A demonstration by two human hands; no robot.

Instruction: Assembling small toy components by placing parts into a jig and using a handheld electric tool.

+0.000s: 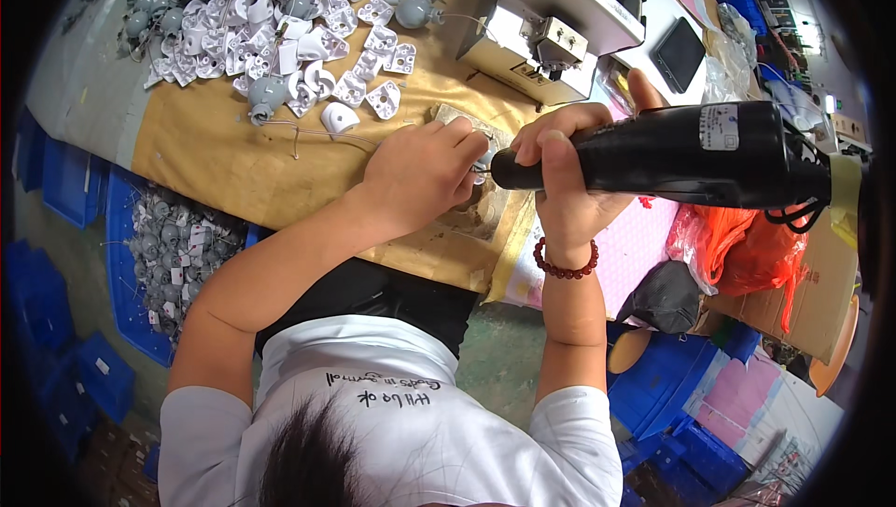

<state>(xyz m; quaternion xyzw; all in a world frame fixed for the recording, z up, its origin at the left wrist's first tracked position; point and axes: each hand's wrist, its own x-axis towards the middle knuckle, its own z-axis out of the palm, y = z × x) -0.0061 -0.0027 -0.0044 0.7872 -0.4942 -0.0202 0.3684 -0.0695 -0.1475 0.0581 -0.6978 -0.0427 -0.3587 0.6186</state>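
Note:
My right hand (571,157) is wrapped around a black electric screwdriver (686,154), tilted nearly level, its thin bit pointing left. My left hand (420,171) is closed, thumb and fingers pinched beside the bit's tip. A small pale piece shows at those fingertips, mostly hidden, over a worn block (471,218) on the brown-covered table. A thin wire (327,132) runs from a grey round bulb-shaped part (268,97) toward my left hand. Close by lies a loose white plastic cover (340,117).
White plastic pieces (224,31) and grey bulb-shaped parts heap at the far left. Beyond my hands stands a metal-cased machine (532,41). A blue bin (117,255) of grey parts sits below the table's left edge. Red plastic bags (761,246) lie at right.

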